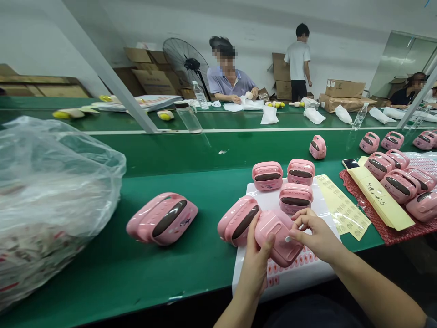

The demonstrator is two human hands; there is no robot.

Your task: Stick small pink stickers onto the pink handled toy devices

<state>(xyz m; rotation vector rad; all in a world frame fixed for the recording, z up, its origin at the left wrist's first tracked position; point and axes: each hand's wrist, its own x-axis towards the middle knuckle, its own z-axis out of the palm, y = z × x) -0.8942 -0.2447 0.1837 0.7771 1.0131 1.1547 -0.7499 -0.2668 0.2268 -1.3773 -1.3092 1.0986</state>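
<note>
Pink case held just above the near edge of the green table, right of that edge's middle, over a white sheet printed with small pink marks. Case gripped by the left hand, thumb laid across the upturned plain face, fingers wrapped round the side. Right hand brought to the opposite side, thumb and forefinger drawn nearly together beside a small white spot; whether anything is pinched there cannot be told. Shell judged to be hollow moulded plastic: light, stiff, slick from its gloss, likely to be scuffed if dropped. Firmest hold expected across the opposite sides, or by the loop handle as seen on the neighbouring case; the face is better left uncovered where fingers are at work. Hidden: underside of the held case, turned away; most of the left fingers, covered by the case; part of the sheet, covered by cases and arms. White spot too small to be identified as tab, sticker or fitting. At the table's left end, contents of the clear plastic bag blurred by the film. Cases toward the table's right end overlapped, some cut off by the frame.
</note>
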